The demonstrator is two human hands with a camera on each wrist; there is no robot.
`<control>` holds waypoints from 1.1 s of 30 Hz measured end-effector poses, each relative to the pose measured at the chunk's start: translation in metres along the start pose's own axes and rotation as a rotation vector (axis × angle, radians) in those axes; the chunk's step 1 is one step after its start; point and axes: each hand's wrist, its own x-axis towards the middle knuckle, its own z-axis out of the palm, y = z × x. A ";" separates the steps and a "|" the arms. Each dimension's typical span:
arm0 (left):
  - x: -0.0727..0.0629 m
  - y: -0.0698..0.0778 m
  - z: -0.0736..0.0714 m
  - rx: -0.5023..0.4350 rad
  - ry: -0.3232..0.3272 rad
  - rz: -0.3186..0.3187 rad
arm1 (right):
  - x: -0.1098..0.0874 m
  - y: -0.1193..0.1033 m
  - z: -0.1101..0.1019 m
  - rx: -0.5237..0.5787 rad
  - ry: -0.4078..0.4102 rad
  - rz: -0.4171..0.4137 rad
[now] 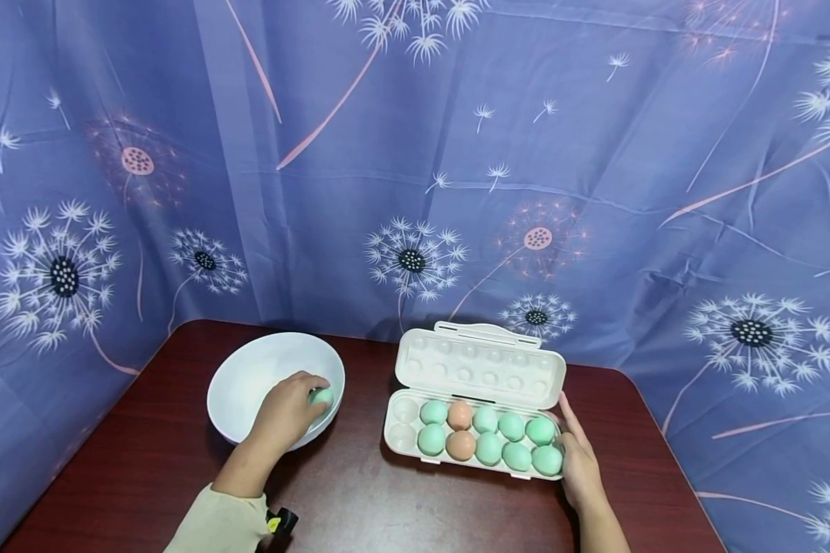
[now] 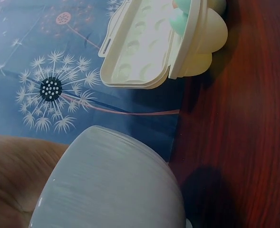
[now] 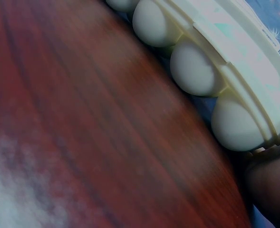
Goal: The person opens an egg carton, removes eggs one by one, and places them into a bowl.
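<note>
In the head view my left hand (image 1: 287, 411) pinches a green egg (image 1: 323, 397) inside the right side of a white bowl (image 1: 238, 384). The bowl's outer wall (image 2: 116, 180) covers the egg in the left wrist view, where part of the hand (image 2: 16, 175) shows beside it. My right hand (image 1: 582, 465) grips the right end of an egg carton (image 1: 415, 456) whose lid (image 1: 480, 372) stands open. Green eggs (image 1: 517, 456) and two brown eggs (image 1: 460, 445) fill most cups; the two leftmost cups hold none. The right wrist view shows fingers (image 3: 270, 185) at the carton's end.
A dark red wooden table (image 1: 360, 491) carries the bowl on the left and the carton on the right, with a gap between them. A blue dandelion-print curtain (image 1: 318, 230) hangs close behind the table's back edge and along its sides.
</note>
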 end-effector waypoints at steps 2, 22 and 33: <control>0.000 0.000 0.000 0.003 -0.005 0.001 | 0.000 0.000 0.000 0.003 -0.001 -0.004; 0.001 -0.003 0.005 0.043 -0.064 -0.037 | -0.001 0.000 -0.001 -0.003 -0.006 -0.008; 0.000 -0.003 0.004 0.023 -0.127 -0.077 | -0.001 0.000 -0.001 0.003 -0.017 -0.024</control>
